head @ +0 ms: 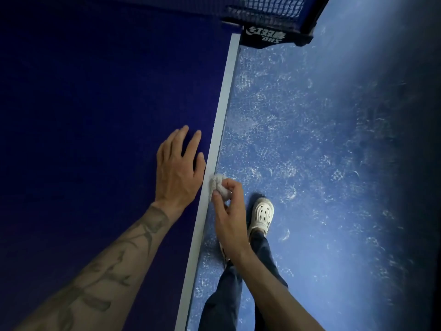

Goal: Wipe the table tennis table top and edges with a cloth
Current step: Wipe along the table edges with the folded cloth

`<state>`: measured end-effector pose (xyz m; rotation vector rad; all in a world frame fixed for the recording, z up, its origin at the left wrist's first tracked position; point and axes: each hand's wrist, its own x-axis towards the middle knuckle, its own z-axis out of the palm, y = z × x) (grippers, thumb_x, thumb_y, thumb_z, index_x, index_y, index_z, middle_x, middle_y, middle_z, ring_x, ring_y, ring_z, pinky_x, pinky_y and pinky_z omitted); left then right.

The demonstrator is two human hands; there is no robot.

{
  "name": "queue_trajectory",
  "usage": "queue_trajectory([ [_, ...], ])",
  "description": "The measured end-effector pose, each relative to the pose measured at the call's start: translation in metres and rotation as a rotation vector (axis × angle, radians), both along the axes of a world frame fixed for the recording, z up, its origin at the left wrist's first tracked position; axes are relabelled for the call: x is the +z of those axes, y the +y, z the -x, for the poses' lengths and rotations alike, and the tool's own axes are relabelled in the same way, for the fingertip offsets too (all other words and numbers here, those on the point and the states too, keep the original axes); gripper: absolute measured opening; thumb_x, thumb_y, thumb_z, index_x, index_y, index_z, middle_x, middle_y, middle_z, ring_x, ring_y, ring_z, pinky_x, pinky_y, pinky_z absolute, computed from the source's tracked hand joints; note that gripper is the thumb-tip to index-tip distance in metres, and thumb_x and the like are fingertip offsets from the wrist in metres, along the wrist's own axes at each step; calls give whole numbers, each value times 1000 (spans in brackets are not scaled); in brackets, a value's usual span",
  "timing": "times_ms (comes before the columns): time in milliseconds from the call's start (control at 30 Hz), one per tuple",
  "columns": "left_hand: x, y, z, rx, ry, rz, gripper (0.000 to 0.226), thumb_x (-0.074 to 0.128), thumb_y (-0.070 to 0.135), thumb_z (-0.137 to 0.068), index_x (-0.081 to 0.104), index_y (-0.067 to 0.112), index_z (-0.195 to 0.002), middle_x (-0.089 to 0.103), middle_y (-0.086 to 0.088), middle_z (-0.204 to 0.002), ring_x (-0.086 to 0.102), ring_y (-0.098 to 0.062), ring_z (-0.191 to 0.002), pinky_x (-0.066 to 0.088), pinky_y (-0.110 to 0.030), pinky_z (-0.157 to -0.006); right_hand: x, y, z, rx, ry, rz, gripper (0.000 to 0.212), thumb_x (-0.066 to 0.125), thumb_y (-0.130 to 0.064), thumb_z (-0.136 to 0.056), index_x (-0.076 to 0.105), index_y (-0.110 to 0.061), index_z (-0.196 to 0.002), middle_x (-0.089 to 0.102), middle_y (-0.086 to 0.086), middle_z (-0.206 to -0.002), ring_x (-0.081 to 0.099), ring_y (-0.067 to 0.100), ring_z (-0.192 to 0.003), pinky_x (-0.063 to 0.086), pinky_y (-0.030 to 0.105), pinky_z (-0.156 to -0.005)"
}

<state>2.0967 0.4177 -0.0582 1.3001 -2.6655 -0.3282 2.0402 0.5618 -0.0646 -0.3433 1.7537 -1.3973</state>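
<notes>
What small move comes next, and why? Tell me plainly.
Probably slide the small crumpled white cloth forward along the pale side edge of the dark blue table, towards the black net clamp. The right hand pinches the cloth against that edge, the left hand lies flat on the top, and a long stretch of edge runs ahead.

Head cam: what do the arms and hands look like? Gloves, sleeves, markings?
No gloves and no sleeves in view: the left hand and right hand are bare, as are both forearms. The left forearm carries a dark tattoo of branch-and-leaf shapes running from wrist toward elbow. The right forearm shows no markings. No watch, ring or band visible.
</notes>
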Motion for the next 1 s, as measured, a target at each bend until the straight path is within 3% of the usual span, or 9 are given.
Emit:
queue_trajectory([
  [133,-2,-28,37,-18,17,18,49,45,25,-107,51,10,-153,43,-18,-160,39,-37,-148,34,-55,-119,0,-43,34,-59,0,66,17,58,-12,-110,56,-13,-126,63,10,-121,61,13,-102,51,27,-87],
  [333,-8,-70,82,-22,21,52,50,43,31,-107,49,14,-154,42,-17,-161,37,-36,-149,30,-53,-122,-14,-100,87,-90,18,47,16,56,-9,-109,55,-9,-126,60,16,-123,60,29,-110,54,49,-95],
  [467,-10,-74,84,-16,28,68,50,44,31,-107,49,16,-154,42,-15,-160,38,-34,-149,31,-53,-122,-7,-58,59,-11,-29,55,18,58,-10,-109,56,-23,-122,60,-9,-114,58,5,-95,50,28,-82],
  [533,-11,-74,84,-10,26,74,50,45,31,-107,49,17,-154,42,-14,-161,38,-33,-149,31,-53,-122,-7,-66,68,10,-26,59,18,58,-10,-109,55,-23,-121,61,-13,-112,57,0,-91,49,22,-79],
  [600,-12,-74,85,-9,20,80,50,45,31,-107,49,17,-154,42,-14,-161,37,-32,-149,31,-53,-122,-9,-99,94,-26,0,56,16,56,-8,-110,55,-19,-122,62,-7,-116,60,3,-96,53,28,-83],
  [733,-13,-75,85,-16,24,85,50,47,31,-107,48,17,-155,40,-13,-162,36,-31,-150,32,-55,-121,-19,-159,149,-54,10,50,16,55,-13,-111,53,-7,-126,62,19,-126,63,31,-113,55,52,-96],
  [833,-14,-74,84,-15,19,81,50,47,31,-107,48,18,-156,40,-12,-162,35,-30,-151,31,-55,-121,-17,-149,144,-41,-7,90,17,55,-16,-112,53,-8,-126,64,14,-122,65,21,-106,59,40,-91],
  [933,-13,-74,85,-4,8,72,51,45,31,-107,48,18,-156,39,-12,-163,34,-30,-151,30,-54,-121,-13,-110,116,18,-30,76,13,57,-12,-110,54,-17,-123,62,-4,-117,62,6,-100,55,28,-86],
  [1000,-12,-73,85,-7,-6,68,51,44,30,-107,46,17,-157,38,-12,-163,34,-30,-151,30,-53,-122,-11,-96,111,68,-38,48,15,58,-12,-109,54,-17,-123,62,-4,-117,60,6,-101,52,28,-88],
])
